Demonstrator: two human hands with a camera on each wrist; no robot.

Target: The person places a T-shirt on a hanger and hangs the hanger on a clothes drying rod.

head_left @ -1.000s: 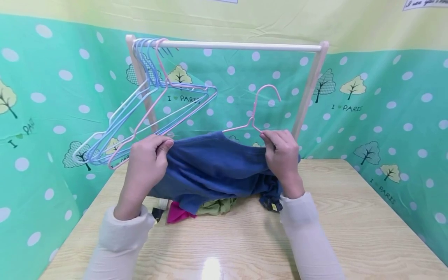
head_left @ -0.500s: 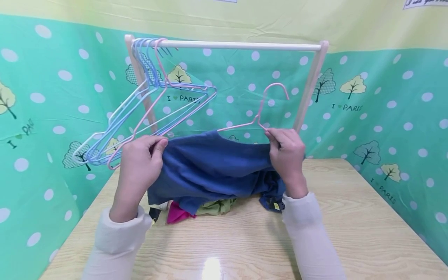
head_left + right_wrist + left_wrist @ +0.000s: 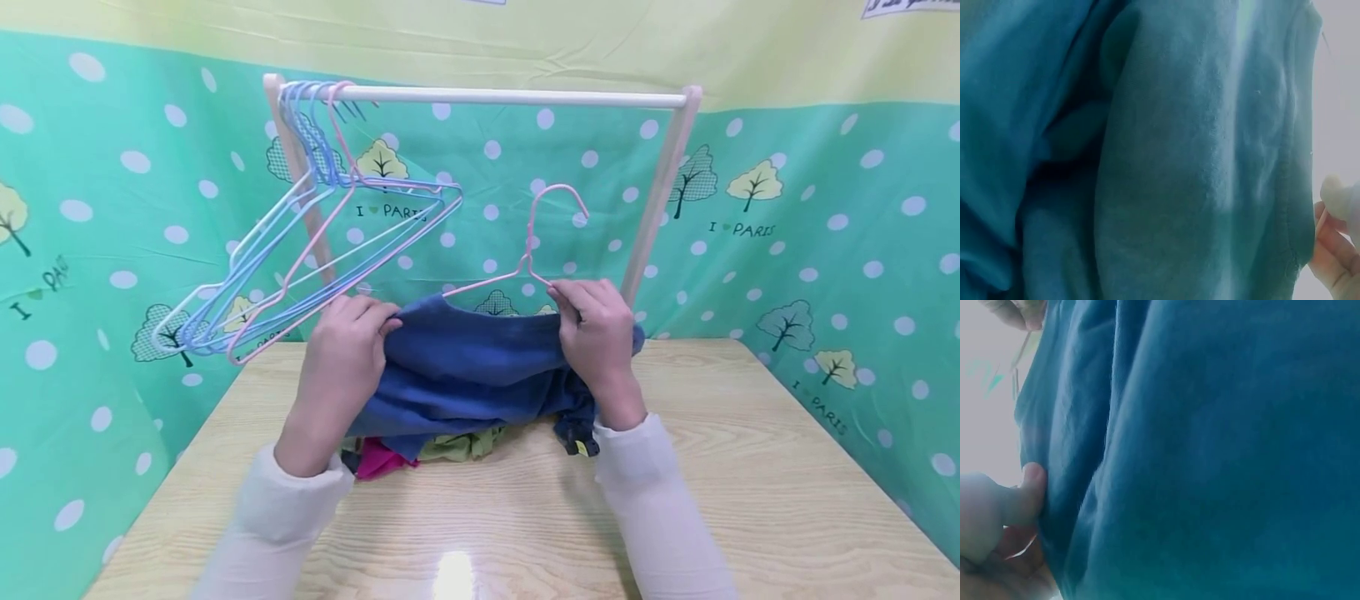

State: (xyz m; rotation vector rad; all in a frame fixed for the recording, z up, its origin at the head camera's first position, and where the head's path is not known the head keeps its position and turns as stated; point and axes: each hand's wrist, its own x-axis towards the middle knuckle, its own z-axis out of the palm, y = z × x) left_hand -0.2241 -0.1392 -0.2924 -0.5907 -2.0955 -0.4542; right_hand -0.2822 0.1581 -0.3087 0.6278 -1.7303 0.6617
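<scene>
A blue shirt (image 3: 487, 350) hangs between both hands over the table, a pink clothes hanger (image 3: 529, 242) partly inside its neck opening. My left hand (image 3: 341, 367) pinches the shirt at its left shoulder; in the left wrist view the thumb (image 3: 1034, 487) lies against the cloth. With thumb and fingers my right hand (image 3: 600, 333) holds the hanger's right arm beside the neckline. The right wrist view has the pink wire between those fingers (image 3: 1335, 250), at the cloth's edge. The hanger's hook stands free above; its lower part is hidden by the shirt.
Behind the shirt stands a wooden rack (image 3: 480, 96). Several blue, white and pink hangers (image 3: 322, 183) hang at its left end, close to my left hand. Folded clothes, magenta (image 3: 382, 458) and green (image 3: 457, 446), lie on the wooden table (image 3: 480, 533) under the shirt.
My left hand first shifts slightly left, then comes back right, inward along the shirt's shoulder. My right hand and the hanger go a little right, then left again.
</scene>
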